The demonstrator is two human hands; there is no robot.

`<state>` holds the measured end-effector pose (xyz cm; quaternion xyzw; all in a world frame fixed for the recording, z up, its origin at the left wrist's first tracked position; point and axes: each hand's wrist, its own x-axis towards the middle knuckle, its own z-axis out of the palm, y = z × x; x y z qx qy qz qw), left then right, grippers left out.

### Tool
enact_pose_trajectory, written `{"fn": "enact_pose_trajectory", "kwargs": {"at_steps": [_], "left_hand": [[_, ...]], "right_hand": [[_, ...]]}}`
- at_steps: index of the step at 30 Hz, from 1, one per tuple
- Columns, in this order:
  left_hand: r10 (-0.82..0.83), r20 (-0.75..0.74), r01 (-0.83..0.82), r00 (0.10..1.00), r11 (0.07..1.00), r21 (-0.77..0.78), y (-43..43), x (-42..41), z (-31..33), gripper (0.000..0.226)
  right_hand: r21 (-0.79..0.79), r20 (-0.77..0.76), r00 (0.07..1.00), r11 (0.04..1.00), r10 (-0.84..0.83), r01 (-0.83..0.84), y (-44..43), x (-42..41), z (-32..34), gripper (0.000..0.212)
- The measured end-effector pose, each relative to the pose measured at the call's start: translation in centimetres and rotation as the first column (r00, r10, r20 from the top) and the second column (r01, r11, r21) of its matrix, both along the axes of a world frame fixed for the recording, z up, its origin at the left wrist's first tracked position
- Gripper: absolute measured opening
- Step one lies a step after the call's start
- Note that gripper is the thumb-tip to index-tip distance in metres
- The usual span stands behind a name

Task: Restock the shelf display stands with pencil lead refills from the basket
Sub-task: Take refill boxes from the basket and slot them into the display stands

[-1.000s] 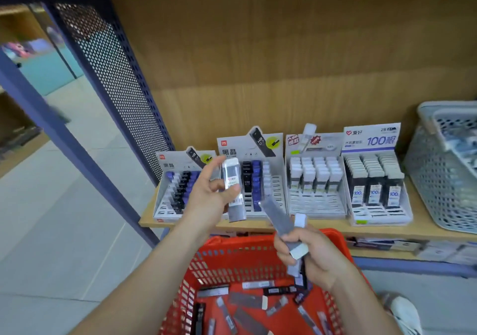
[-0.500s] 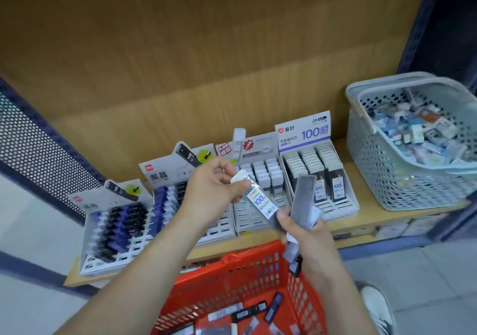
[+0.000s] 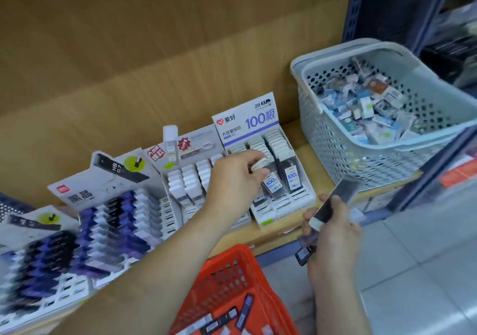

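"HB 0.7" stand point(image 3: 113, 205) at far left, dark and blue refill rows | your left hand point(image 3: 236, 182) pinches a white-capped refill point(image 3: 260, 165) over the "100" stand point(image 3: 258, 120), bare slots in front | red basket point(image 3: 227, 280) below holds loose refills | your right hand point(image 3: 334, 234) grips several refills point(image 3: 338, 198) off the shelf edge point(image 3: 273, 240) | grey basket point(image 3: 335, 154) rightmost.

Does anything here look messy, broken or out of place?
Nothing looks damaged or spilled. The only untidy spots are the grey basket, heaped with small boxes at all angles, and the loose refills lying criss-cross in the red basket. The rows in the display stands look neat, though the leftmost are blurred.
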<state>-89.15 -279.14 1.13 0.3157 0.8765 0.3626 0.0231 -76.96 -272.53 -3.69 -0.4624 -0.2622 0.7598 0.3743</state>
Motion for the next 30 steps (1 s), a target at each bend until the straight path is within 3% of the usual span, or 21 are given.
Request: {"fn": "enact_pose_trajectory", "kwargs": {"at_steps": [6,16,23,30], "left_hand": [[-0.056,-0.064,0.050,0.996,0.994,-0.092,-0.1,-0.1,-1.3,0.026],[-0.051,-0.064,0.046,0.997,0.995,-0.086,0.5,-0.5,-1.9,0.026],[-0.268,-0.352,0.164,0.897,0.940,-0.298,1.2,-1.1,-2.3,0.020],[-0.328,-0.317,0.199,0.890,0.904,-0.378,2.9,-1.6,-1.1,0.024]], "right_hand": [[-0.033,-0.013,1.000,0.999,0.020,-0.021,-0.6,-0.1,0.0,0.019],[-0.012,-0.011,0.998,0.998,0.058,-0.058,-0.6,0.4,0.0,0.016],[0.008,-0.025,0.993,0.993,0.116,-0.116,-1.0,0.4,-0.4,0.019],[0.009,-0.028,0.987,0.988,0.157,-0.156,-1.1,0.3,0.1,0.027]]}}
